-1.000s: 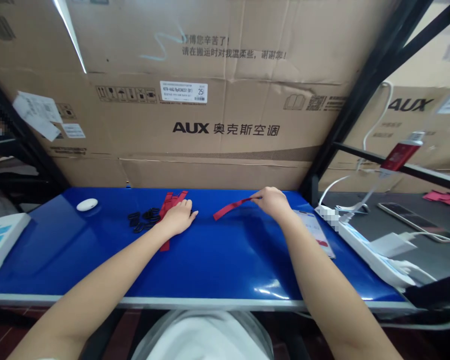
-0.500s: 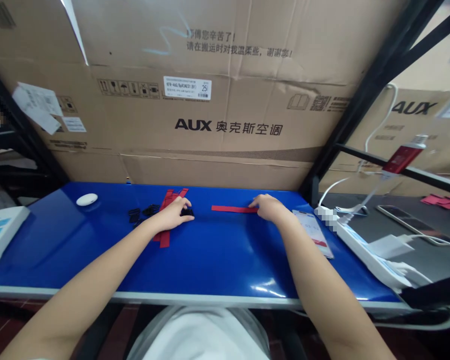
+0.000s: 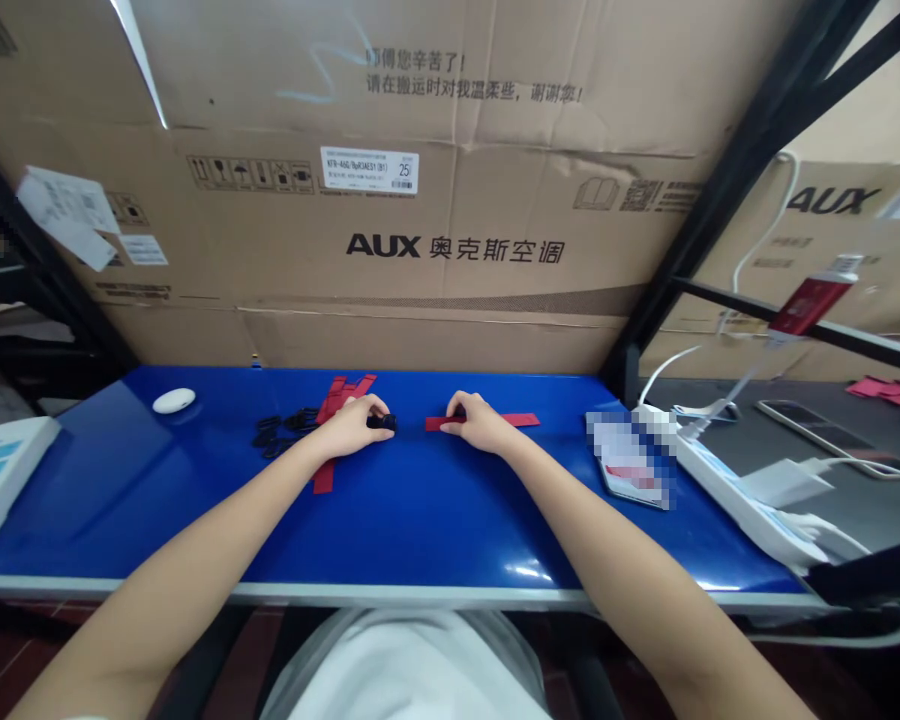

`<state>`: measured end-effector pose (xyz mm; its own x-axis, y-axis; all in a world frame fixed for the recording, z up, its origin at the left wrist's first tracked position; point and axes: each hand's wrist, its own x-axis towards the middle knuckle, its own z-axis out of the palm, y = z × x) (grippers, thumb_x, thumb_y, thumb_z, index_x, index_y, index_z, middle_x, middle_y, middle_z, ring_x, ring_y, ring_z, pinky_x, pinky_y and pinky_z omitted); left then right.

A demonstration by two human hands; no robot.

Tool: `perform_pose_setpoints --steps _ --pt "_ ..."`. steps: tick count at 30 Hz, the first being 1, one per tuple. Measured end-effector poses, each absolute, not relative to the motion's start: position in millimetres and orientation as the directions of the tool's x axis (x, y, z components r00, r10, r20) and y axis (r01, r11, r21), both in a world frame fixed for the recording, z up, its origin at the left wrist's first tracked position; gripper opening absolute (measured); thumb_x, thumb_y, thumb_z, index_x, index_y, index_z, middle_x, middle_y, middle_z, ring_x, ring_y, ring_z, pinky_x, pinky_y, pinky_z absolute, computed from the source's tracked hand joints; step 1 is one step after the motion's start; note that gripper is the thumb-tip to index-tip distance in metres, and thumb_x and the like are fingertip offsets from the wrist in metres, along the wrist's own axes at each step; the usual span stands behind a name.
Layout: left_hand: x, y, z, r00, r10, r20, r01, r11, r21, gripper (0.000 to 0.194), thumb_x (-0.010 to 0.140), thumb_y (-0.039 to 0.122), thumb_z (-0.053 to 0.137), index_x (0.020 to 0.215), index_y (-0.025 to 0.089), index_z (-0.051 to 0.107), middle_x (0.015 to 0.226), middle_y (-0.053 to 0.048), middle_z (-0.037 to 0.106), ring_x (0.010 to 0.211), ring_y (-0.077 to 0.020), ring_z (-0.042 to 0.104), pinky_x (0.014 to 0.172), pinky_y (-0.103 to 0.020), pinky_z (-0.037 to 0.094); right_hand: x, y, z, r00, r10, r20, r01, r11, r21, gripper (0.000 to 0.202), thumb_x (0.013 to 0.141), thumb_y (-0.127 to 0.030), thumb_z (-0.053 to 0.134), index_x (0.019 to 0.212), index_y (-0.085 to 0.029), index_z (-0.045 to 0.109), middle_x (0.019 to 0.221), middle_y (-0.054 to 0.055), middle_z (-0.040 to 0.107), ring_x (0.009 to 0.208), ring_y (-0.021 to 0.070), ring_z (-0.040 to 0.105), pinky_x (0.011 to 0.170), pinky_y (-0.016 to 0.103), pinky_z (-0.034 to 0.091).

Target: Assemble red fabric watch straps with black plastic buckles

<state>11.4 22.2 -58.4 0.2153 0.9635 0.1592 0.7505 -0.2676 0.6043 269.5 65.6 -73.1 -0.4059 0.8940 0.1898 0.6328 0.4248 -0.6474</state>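
Observation:
My left hand pinches a small black buckle-like piece between thumb and fingers. Under and beside that hand lie crossed red strips. Several black pieces sit just left of them. To the right, my right hand has its thumb and fingers closed on a single red strip, near its left end. The strip lies along the blue table, and its two ends show on either side of the hand.
A white round object and a white device are on the left. At the right are a card-like item, a power strip with cables, and a phone. Cardboard stands behind the table.
My right hand has moved left along the red strip, from its right end to near its left end. My left hand has shifted slightly right with the black piece, which now shows more.

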Motion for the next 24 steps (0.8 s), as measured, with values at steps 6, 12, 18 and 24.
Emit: perform_pose_setpoints --steps 6,12,18,24 --pt "30 23 -60 0.109 0.979 0.172 0.432 -0.202 0.879 0.032 0.070 0.037 0.076 0.089 0.016 0.061 0.081 -0.004 0.067 0.078 -0.0176 0.064 0.079 -0.034 0.049 273 62 -61 -0.548 0.830 0.106 0.544 0.450 -0.708 0.011 0.082 -0.025 0.058 0.080 -0.017 0.066 0.080 0.003 0.065 0.071 0.0147 0.054 0.070 0.028 0.039" --pt "42 19 -60 0.135 0.988 0.073 0.066 -0.082 0.994 0.041 0.062 0.037 0.084 0.089 0.013 0.064 0.078 -0.005 0.069 0.073 -0.0163 0.065 0.073 -0.031 0.051 265 56 -55 -0.591 0.773 0.230 0.371 0.513 -0.774 0.017 0.083 -0.031 0.054 0.078 -0.017 0.063 0.075 0.001 0.061 0.070 0.0149 0.050 0.069 0.029 0.038" --pt "49 12 -55 0.178 0.984 0.008 -0.139 0.017 0.990 0.038 0.058 0.024 0.088 0.085 0.011 0.065 0.079 -0.005 0.070 0.072 -0.0131 0.066 0.077 -0.029 0.052 259 55 -61 -0.609 0.731 0.308 0.193 0.513 -0.837 0.021 0.084 -0.038 0.057 0.080 -0.018 0.063 0.073 0.000 0.057 0.067 0.0136 0.047 0.066 0.028 0.037" --pt "56 7 -54 0.150 0.988 -0.034 -0.178 0.061 0.982 0.033 0.061 0.011 0.084 0.087 0.011 0.064 0.083 -0.006 0.071 0.076 -0.0147 0.068 0.082 -0.032 0.054 249 49 -64 -0.551 0.781 0.294 -0.060 0.315 -0.947 0.032 0.079 -0.038 0.066 0.108 -0.026 0.061 0.099 0.000 0.057 0.075 0.0129 0.048 0.073 0.028 0.040"
